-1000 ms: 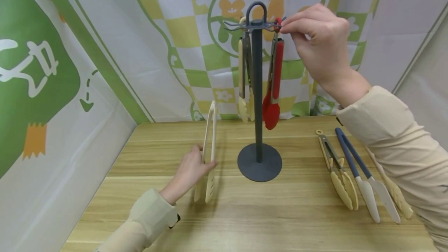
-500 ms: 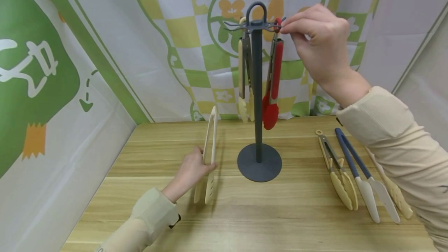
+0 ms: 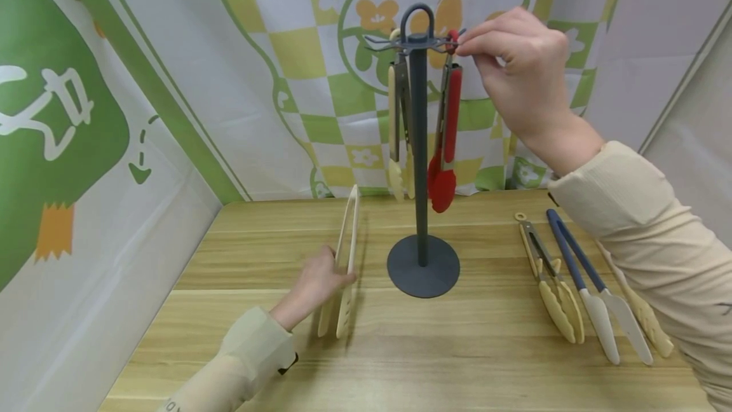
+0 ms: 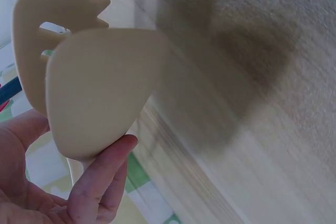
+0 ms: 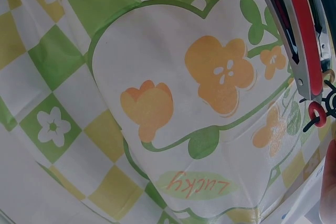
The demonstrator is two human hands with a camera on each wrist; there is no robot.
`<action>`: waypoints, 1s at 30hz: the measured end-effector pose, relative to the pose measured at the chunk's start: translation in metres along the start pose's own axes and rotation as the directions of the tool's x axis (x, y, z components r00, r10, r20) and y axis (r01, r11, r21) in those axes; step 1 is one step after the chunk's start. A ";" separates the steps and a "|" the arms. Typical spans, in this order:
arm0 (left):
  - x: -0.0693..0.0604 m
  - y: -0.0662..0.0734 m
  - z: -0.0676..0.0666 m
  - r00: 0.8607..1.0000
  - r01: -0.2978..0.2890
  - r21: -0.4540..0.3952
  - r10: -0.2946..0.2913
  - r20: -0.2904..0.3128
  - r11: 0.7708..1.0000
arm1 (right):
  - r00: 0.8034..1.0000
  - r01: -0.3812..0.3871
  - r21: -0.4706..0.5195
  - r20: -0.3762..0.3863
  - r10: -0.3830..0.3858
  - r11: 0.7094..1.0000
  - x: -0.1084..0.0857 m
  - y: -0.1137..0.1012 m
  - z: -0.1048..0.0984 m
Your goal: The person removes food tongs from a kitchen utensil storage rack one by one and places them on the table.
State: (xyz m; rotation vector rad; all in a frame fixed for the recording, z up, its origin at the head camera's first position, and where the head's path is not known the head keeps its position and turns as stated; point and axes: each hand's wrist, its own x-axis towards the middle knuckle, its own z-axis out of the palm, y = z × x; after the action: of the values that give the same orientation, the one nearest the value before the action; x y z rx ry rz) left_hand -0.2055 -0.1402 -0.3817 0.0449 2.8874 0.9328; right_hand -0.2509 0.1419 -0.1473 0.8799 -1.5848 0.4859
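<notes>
My left hand [image 3: 314, 281] holds cream tongs [image 3: 345, 315] left of the stand, thumb on one side and fingers on the other. Their joined end points away from me. The left wrist view shows their broad solid blade [image 4: 105, 93] in front of a slotted one. At the top of the dark grey utensil stand [image 3: 420, 157], my right hand [image 3: 523, 65] pinches a hook tip with thumb and fingers. Right beside the fingertips, red tongs [image 3: 443, 191] hang by a red ring [image 5: 316, 114] on the stand. The right wrist view catches only a sliver of the fingers.
Cream-handled tongs [image 3: 394, 113] hang on the stand's left. On the table's right lie yellow-tipped tongs [image 3: 557, 310], blue-handled tongs [image 3: 572, 253] and another cream pair [image 3: 649, 320], partly behind my sleeve. A patterned cloth [image 3: 309, 62] rises behind the wooden table [image 3: 457, 367].
The joined end of the cream tongs has dropped lower and shifted a little right, with my left hand following slightly. My right hand keeps its place at the hook; the red tongs barely sway.
</notes>
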 end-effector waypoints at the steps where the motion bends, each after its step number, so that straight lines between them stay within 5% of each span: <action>1: 0.000 0.000 0.001 1.000 0.003 0.005 -0.003 0.003 1.000 | 1.000 0.001 -0.001 0.002 -0.001 1.000 0.000 0.000 0.000; 30: 0.004 -0.007 0.007 0.997 0.039 0.043 -0.042 0.066 0.998 | 1.000 0.011 -0.013 0.004 -0.011 1.000 -0.001 0.001 0.000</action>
State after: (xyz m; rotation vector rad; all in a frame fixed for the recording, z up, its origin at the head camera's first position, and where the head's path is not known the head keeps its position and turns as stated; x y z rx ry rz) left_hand -0.2091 -0.1416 -0.3922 0.0200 2.8353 0.8477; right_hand -0.2517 0.1423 -0.1477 0.8798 -1.5848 0.4658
